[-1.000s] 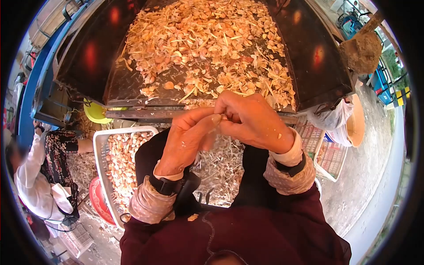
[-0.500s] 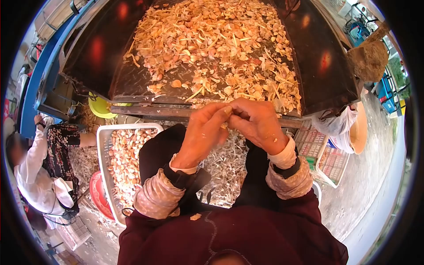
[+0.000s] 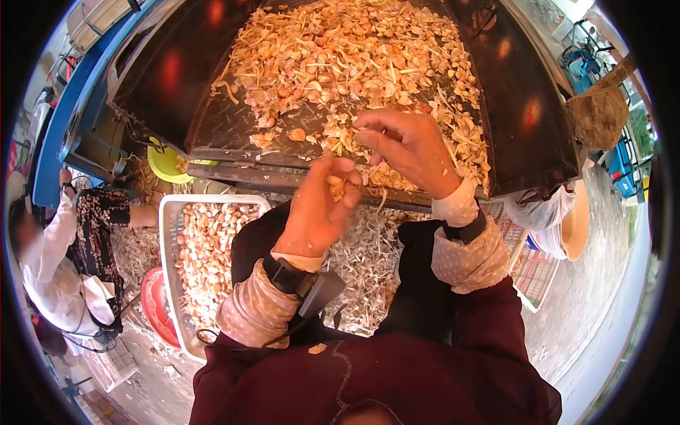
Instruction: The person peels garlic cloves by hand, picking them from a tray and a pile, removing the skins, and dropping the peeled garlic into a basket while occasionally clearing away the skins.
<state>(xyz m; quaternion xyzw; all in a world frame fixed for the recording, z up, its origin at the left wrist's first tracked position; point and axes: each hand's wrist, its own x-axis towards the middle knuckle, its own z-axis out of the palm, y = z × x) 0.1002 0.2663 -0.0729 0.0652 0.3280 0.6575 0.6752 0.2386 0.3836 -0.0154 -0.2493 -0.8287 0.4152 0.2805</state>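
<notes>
My left hand is closed, palm up, around a garlic clove at the front edge of the dark metal tray. My right hand hovers over the tray's front part, its fingers half bent and apart, with nothing visible between them. Under and beyond it lies a heap of garlic cloves, loose skins and dry stalks. Below left of the tray, a white plastic crate holds many garlic cloves.
Dry peelings cover the ground between my knees. A lime-green basin and a red basin stand to the left, near a seated person. At right are a plastic bag, an orange-tan basin and a crate.
My hands were together at the tray edge, fingertips touching. They have parted: the right moved up and right over the heap, while the left turned up, showing the clove.
</notes>
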